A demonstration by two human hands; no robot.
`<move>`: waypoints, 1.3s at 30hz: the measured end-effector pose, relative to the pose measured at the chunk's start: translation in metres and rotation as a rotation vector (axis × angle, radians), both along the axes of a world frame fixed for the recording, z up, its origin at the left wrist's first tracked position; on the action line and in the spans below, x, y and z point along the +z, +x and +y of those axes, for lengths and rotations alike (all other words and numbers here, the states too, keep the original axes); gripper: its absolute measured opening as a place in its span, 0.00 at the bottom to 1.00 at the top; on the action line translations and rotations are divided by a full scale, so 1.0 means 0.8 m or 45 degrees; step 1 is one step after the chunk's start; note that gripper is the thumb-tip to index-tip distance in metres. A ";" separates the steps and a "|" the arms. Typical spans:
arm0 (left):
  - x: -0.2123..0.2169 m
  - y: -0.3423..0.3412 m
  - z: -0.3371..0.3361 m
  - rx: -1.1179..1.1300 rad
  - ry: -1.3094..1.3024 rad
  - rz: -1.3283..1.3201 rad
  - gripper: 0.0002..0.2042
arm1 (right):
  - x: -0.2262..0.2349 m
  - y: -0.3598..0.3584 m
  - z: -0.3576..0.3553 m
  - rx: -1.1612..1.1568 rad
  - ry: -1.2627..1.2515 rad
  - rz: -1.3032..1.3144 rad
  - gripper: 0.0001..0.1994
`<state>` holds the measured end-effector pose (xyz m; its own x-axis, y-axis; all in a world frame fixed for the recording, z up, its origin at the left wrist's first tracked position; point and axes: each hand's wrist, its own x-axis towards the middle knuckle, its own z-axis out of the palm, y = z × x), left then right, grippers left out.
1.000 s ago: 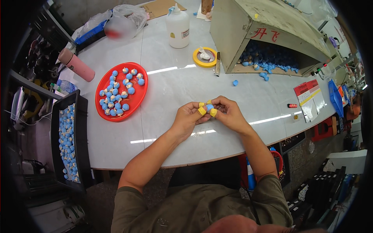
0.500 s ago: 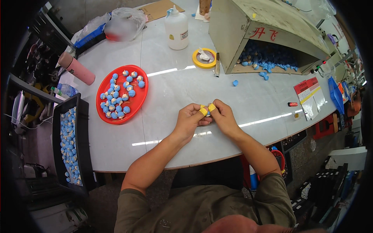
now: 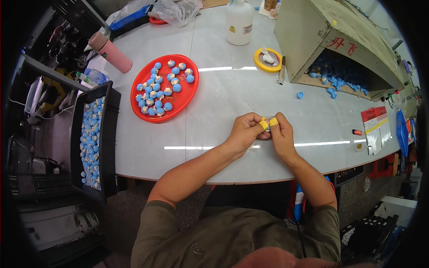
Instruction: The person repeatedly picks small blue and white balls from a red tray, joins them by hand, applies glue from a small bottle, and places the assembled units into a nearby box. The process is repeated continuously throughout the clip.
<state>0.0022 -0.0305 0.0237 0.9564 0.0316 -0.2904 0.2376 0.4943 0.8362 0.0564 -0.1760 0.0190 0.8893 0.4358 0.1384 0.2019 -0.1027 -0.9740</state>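
Observation:
My left hand point(image 3: 243, 131) and my right hand point(image 3: 283, 135) meet above the grey-white table. Yellow tape wraps the thumb and a fingertip of the left, and the thumb of the right. Both are closed, pinching a small blue ball point(image 3: 268, 128) between them. Fingers cover most of that piece, so its shape shows only in part. Left of my hands lies a round red plate point(image 3: 190, 96) holding several blue balls with cream-coloured patches, similar in colour to the held piece.
A black crate point(image 3: 107, 138) full of blue balls stands at the left table edge. Behind are a pink bottle point(image 3: 111, 53), a white squeeze bottle point(image 3: 239, 24), yellow tape point(image 3: 259, 62), and a knife point(image 3: 282, 70). A metal box point(image 3: 308, 40) holds blue scraps; a card point(image 3: 376, 127) lies right.
The whole view has shifted, so table things appear farther right and mostly higher. My hands stay together at the blue ball, with only slight finger movement.

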 end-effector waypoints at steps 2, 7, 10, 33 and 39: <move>0.000 -0.001 0.002 -0.003 -0.012 0.003 0.06 | 0.003 -0.002 0.003 -0.004 0.006 0.015 0.14; 0.000 0.001 0.001 -0.008 -0.018 0.003 0.06 | -0.013 0.002 0.000 -0.008 0.040 0.030 0.14; -0.002 0.001 0.000 -0.001 -0.019 -0.007 0.07 | -0.009 0.001 0.000 -0.013 0.033 0.006 0.14; 0.005 0.009 0.010 0.110 0.198 -0.296 0.14 | 0.020 0.012 -0.016 0.168 0.348 0.403 0.09; 0.016 0.009 0.029 -0.171 0.457 -0.114 0.12 | 0.014 0.023 -0.027 0.300 0.150 0.286 0.08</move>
